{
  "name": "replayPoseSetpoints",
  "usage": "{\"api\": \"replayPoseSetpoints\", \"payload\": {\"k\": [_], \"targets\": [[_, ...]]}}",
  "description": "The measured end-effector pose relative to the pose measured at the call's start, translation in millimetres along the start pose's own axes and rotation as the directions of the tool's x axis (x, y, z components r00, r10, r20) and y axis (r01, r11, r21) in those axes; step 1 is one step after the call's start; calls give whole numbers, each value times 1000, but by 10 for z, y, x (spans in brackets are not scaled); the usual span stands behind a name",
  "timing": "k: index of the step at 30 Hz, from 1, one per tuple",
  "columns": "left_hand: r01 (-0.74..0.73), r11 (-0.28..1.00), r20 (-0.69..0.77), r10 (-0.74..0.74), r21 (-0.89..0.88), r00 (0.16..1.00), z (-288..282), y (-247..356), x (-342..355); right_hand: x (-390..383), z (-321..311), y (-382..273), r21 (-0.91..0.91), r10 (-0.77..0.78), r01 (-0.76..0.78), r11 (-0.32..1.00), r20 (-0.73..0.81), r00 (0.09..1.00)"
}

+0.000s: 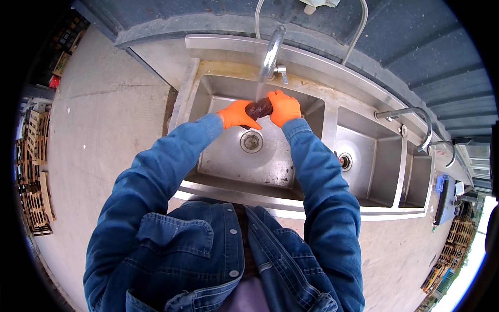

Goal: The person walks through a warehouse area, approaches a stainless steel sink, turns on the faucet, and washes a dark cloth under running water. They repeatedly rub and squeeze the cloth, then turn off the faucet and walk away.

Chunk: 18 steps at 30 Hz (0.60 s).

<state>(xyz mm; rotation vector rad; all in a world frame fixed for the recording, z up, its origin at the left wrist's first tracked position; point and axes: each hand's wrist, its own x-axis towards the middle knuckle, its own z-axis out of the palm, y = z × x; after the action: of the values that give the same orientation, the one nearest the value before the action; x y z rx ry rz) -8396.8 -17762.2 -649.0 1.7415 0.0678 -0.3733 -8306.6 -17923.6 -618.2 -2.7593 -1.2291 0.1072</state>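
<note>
Over the left basin of a stainless steel sink [244,174], a dark brown, glossy, rounded thing [259,108] is held between my two hands; its kind I cannot make out. Water runs down onto it from the chrome faucet [272,52]. My left hand [238,115], in an orange glove, grips its left side, thumb toward the drain [251,141]. On its right side my right hand [284,108], gloved in orange too, closes round it with curled fingers. Both hands are above the basin floor, and the gloves hide part of the dark thing.
A lever handle [281,72] sits beside the faucet. To the right are a second basin [364,156] and a narrower third one [416,177], with another curved faucet [408,112]. A blue-grey metal wall [410,47] rises behind. Wooden pallets [35,192] are stacked at far left.
</note>
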Motion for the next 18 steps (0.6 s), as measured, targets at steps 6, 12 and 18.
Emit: {"api": "replayPoseSetpoints", "payload": {"k": [6,12,18], "targets": [[-31,787,-176,176,616,968,-11,9,26,-47,299,-36,394,164,-251,884,240,957],[-142,754,-222,359,641,906,87,-103,-22,-42,181,45,575,78,-446,686,552,830],[-97,992,-127,85,-85,988,-27,-79,-86,-126,240,121,931,147,-339,132,320,936]]}}
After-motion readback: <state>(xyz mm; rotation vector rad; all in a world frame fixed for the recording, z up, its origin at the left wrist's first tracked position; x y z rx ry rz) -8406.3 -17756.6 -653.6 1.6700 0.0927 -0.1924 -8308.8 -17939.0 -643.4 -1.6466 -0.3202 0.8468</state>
